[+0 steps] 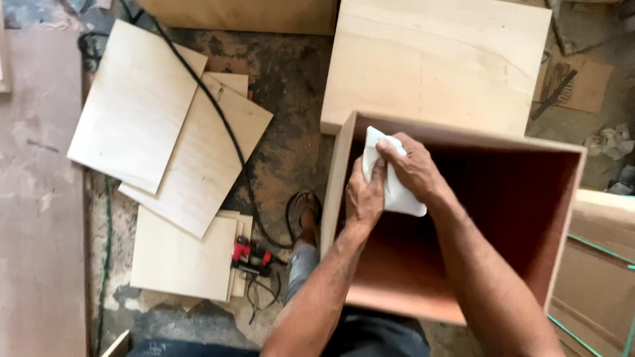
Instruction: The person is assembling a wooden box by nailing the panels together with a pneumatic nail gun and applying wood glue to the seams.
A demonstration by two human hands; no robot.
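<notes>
White folded cloth pinched between left hand and right hand, fingers curled tight, inside open plywood box near its left wall. Probable wiping step; next needs firm strokes along the panel.

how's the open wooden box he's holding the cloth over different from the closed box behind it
The open box shows a reddish-brown inside; the closed box shows only a pale, unfinished wood face. The open box sits nearer the person, with the left hand and right hand holding a white cloth at its corner; nothing touches the closed box. Both are rectangular with pale plywood outsides.
</notes>
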